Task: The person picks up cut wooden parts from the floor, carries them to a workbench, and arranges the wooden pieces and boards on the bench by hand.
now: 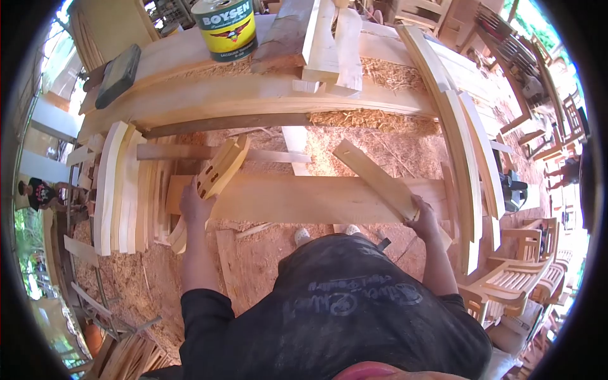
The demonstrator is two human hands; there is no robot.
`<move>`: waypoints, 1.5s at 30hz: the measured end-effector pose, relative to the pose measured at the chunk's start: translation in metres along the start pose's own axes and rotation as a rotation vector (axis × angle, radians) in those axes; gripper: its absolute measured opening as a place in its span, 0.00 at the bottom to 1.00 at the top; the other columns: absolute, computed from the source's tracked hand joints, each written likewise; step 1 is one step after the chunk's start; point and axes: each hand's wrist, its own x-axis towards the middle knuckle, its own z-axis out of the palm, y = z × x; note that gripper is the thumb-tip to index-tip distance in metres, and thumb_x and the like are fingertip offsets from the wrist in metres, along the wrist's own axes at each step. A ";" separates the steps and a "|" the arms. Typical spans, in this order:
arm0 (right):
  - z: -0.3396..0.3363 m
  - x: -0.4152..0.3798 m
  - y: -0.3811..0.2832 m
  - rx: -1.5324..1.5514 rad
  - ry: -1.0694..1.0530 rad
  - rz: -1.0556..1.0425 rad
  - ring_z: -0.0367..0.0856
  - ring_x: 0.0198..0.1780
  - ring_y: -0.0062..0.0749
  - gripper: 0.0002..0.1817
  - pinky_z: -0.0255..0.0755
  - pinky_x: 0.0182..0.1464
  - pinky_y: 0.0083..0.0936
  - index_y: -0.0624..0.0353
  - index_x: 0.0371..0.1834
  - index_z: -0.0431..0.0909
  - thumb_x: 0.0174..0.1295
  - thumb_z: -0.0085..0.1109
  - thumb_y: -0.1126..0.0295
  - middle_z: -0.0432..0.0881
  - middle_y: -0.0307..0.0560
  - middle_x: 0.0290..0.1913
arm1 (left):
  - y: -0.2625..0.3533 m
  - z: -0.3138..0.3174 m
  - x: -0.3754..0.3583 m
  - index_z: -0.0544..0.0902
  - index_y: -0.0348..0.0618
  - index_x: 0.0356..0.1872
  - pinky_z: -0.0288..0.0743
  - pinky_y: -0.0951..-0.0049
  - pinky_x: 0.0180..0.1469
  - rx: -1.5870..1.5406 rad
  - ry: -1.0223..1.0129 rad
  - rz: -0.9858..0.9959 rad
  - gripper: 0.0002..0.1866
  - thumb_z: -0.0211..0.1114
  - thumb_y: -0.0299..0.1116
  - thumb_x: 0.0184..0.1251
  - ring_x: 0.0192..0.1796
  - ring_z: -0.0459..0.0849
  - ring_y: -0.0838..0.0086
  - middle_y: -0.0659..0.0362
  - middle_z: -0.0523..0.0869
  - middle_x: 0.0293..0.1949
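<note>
My left hand [195,201] is closed around a wooden piece with dark slots [218,170], which slants up and to the right above the left end of a wide plank. On the right, my right hand [423,218] grips the lower end of a flat wooden board [373,177], which slants up and to the left. Both pieces are over the wide plank [285,197] that lies crosswise in front of me. A narrow strip [266,155] lies beyond that plank. The fingertips of both hands are partly hidden.
A bench beam [253,98] runs across the far side, with a paint can [229,31], a dark block [119,76] and wood pieces on it. Upright boards [117,190] stand left; long boards [465,171] lie right. A person [43,193] is far left.
</note>
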 end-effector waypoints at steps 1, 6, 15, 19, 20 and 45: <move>0.001 0.000 -0.001 0.013 0.003 0.012 0.77 0.72 0.57 0.54 0.72 0.76 0.44 0.55 0.76 0.74 0.36 0.87 0.75 0.82 0.57 0.69 | 0.003 -0.001 -0.001 0.72 0.51 0.78 0.80 0.50 0.64 0.003 0.006 -0.005 0.51 0.85 0.49 0.51 0.64 0.84 0.51 0.49 0.85 0.60; 0.000 0.000 -0.009 0.001 -0.010 0.051 0.77 0.72 0.57 0.51 0.72 0.76 0.45 0.56 0.75 0.73 0.39 0.85 0.76 0.83 0.57 0.68 | 0.007 -0.004 -0.003 0.73 0.51 0.77 0.80 0.50 0.64 0.006 0.026 -0.029 0.50 0.85 0.47 0.50 0.63 0.84 0.51 0.49 0.85 0.61; 0.010 0.001 -0.062 0.036 -0.114 -0.068 0.75 0.73 0.57 0.45 0.71 0.76 0.45 0.58 0.76 0.73 0.50 0.80 0.76 0.82 0.58 0.69 | 0.000 0.009 0.000 0.74 0.48 0.76 0.79 0.52 0.65 -0.014 0.031 -0.037 0.50 0.87 0.45 0.49 0.64 0.84 0.50 0.47 0.85 0.61; 0.030 0.009 -0.090 0.013 -0.194 -0.213 0.74 0.74 0.57 0.43 0.72 0.75 0.46 0.57 0.77 0.71 0.54 0.76 0.77 0.82 0.57 0.70 | 0.001 0.009 0.001 0.75 0.50 0.77 0.80 0.52 0.64 -0.006 0.033 -0.016 0.50 0.87 0.46 0.49 0.63 0.84 0.50 0.47 0.85 0.60; 0.035 0.011 -0.095 0.006 -0.210 -0.249 0.74 0.73 0.57 0.43 0.72 0.74 0.47 0.57 0.77 0.71 0.53 0.77 0.77 0.81 0.57 0.70 | 0.002 0.008 0.001 0.75 0.50 0.77 0.80 0.52 0.64 0.008 0.034 -0.021 0.50 0.87 0.46 0.49 0.63 0.84 0.50 0.47 0.85 0.60; 0.058 0.029 -0.105 0.068 -0.231 -0.343 0.72 0.76 0.51 0.40 0.67 0.80 0.42 0.50 0.73 0.78 0.52 0.76 0.77 0.82 0.49 0.70 | 0.100 0.075 -0.113 0.69 0.53 0.83 0.43 0.36 0.83 0.087 -0.258 0.435 0.36 0.56 0.56 0.79 0.86 0.59 0.50 0.48 0.63 0.85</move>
